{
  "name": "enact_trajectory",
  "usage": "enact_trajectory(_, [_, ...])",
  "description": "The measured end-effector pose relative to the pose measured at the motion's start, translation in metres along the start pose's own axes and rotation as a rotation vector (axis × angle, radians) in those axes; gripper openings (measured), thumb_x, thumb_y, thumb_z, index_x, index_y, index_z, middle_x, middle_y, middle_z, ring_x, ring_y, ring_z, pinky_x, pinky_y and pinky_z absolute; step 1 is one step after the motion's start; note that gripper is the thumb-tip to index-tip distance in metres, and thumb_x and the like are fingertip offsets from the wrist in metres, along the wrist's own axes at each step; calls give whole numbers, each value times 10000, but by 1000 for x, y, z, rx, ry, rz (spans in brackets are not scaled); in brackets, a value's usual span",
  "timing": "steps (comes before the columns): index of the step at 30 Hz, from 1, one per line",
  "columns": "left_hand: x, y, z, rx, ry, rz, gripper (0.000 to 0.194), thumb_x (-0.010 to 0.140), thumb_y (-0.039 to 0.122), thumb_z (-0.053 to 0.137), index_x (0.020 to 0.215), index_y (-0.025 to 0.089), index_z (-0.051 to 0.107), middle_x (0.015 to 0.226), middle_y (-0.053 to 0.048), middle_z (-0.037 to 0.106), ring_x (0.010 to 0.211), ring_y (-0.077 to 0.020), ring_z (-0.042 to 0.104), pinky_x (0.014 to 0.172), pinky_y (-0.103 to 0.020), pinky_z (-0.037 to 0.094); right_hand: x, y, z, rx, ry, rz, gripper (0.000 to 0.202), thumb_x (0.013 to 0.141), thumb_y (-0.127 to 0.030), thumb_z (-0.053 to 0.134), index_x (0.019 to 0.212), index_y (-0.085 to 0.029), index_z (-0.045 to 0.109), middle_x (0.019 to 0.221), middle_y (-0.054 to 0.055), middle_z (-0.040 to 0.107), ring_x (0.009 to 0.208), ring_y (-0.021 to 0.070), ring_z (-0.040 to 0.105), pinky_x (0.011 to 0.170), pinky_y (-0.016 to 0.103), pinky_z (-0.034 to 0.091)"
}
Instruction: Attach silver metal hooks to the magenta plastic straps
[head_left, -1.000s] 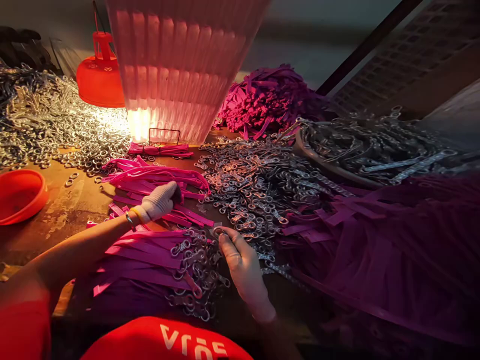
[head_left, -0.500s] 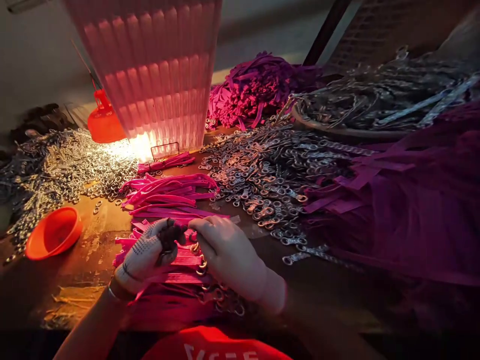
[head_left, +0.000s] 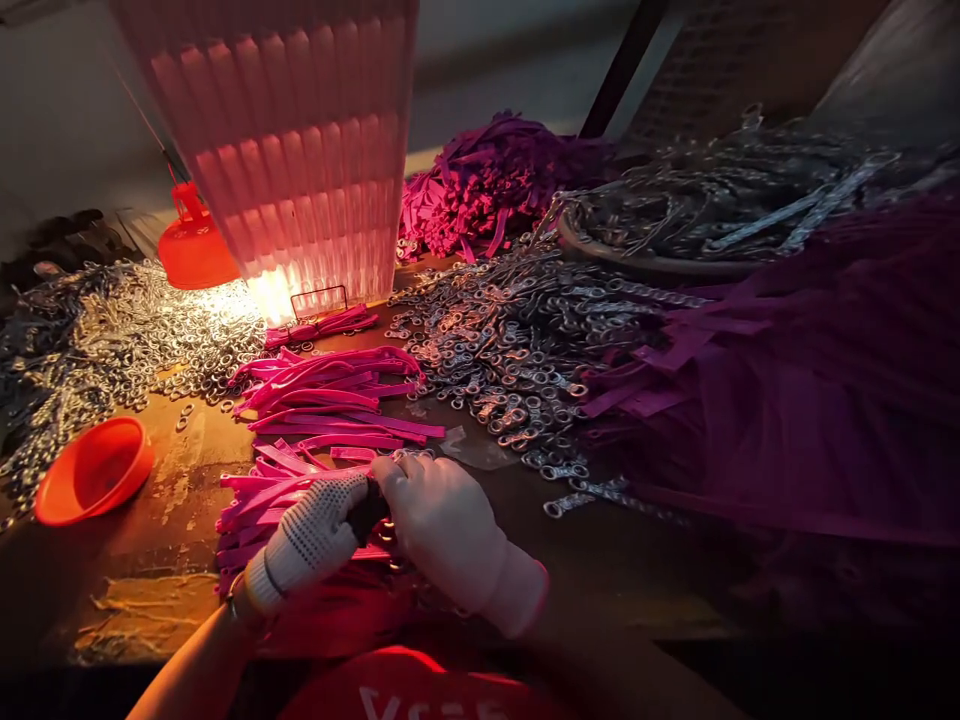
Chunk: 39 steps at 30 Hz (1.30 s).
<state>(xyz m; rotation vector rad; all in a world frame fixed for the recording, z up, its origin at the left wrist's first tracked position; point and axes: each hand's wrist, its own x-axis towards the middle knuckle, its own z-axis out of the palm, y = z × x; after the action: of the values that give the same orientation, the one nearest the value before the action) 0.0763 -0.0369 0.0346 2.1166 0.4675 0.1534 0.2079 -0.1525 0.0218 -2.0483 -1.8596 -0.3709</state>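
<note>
My left hand wears a white glove with dark dots and dark fingertips. It is closed, its fingers pressed against those of my right hand, which wears a plain pale glove and is closed too. Whatever lies between the fingers is hidden by them. Under and around both hands are flat pink straps, lying crosswise in a loose row. A few metal rings show just below the fingers, partly covered by the right hand. More pink straps lie just beyond the hands.
Metal ring-ended pieces are heaped on the right, small metal rings on the left. An orange bowl stands at left. Behind are a red lamp, a ribbed translucent panel, a purple strap pile and a broad basket.
My hands have drawn closer together. The left has turned so its dotted glove faces up and its dark fingertips are mostly hidden. The rings between the hands are more covered. The view has shifted slightly right.
</note>
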Motion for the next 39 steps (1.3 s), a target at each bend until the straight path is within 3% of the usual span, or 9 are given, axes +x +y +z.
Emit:
enact_trajectory(6, [2, -15, 11, -282, 110, -284, 298, 942, 387, 458, 769, 177, 581, 499, 47, 454, 398, -83, 361, 414, -204, 269, 13, 7, -7, 189, -335, 159, 509, 883, -208, 605, 1372, -151, 475, 1046, 110, 692, 917, 250, 646, 744, 326, 432])
enact_trajectory(11, [0, -17, 19, -54, 208, -151, 238, 887, 273, 542, 689, 153, 596, 630, -1, 578, 589, -107, 471, 545, -209, 340, 19, 17, -11, 236, -554, 193, 295, 876, -201, 529, 1159, -162, 599, 929, 97, 737, 855, 238, 696, 681, 288, 433])
enact_trajectory(16, [5, -18, 18, 23, 133, -94, 245, 901, 244, 503, 710, 151, 624, 671, -12, 629, 634, -127, 499, 583, -225, 372, 18, 20, -9, 147, -533, 5, 232, 895, -288, 517, 1039, -131, 607, 883, 145, 728, 771, 258, 696, 616, 294, 424])
enact_trajectory(21, [3, -4, -31, 166, 54, 48, 202, 830, 193, 548, 905, 183, 736, 874, -48, 739, 766, -182, 635, 720, -265, 491, 24, 22, -12, 129, -390, -68, 294, 974, -377, 467, 1008, -122, 609, 799, 132, 721, 696, 239, 686, 576, 289, 378])
enact_trajectory(25, [-18, -7, -84, 228, 229, -55, 263, 747, 229, 654, 977, 243, 782, 974, -54, 769, 861, -250, 686, 828, -326, 535, 15, 25, -18, 173, -309, 53, 364, 946, -482, 558, 997, -131, 639, 777, 92, 724, 686, 210, 672, 583, 281, 343])
enact_trajectory(28, [-33, -23, -87, 37, 224, -249, 256, 632, 203, 751, 879, 241, 807, 948, -69, 776, 893, -281, 690, 826, -323, 555, 4, 40, -17, 390, -348, 7, 366, 890, -556, 630, 883, -193, 680, 771, 20, 722, 698, 164, 653, 613, 254, 357])
enact_trajectory(31, [-38, -35, -61, -204, 368, -361, 265, 629, 211, 797, 894, 205, 793, 886, -80, 763, 802, -219, 670, 673, -237, 549, 5, 80, -3, 443, -330, 56, 250, 970, -430, 570, 958, -221, 707, 885, 11, 730, 817, 148, 646, 720, 241, 398])
enact_trajectory(36, [-17, -38, -22, -1058, 343, -572, 331, 823, 469, 692, 939, 159, 701, 626, 6, 614, 351, -28, 302, 321, -146, 219, 34, 164, 31, -186, -425, 149, 284, 893, -67, 534, 1107, -161, 695, 1122, 154, 674, 1042, 260, 564, 792, 339, 359])
enact_trajectory(39, [0, -33, -19, -1319, 227, -614, 451, 855, 520, 626, 1062, 123, 682, 798, -79, 678, 372, -48, 378, 303, -168, 190, 48, 189, 45, -296, -518, 18, 307, 835, -26, 542, 1069, -146, 702, 1213, 192, 619, 1109, 296, 506, 786, 360, 331])
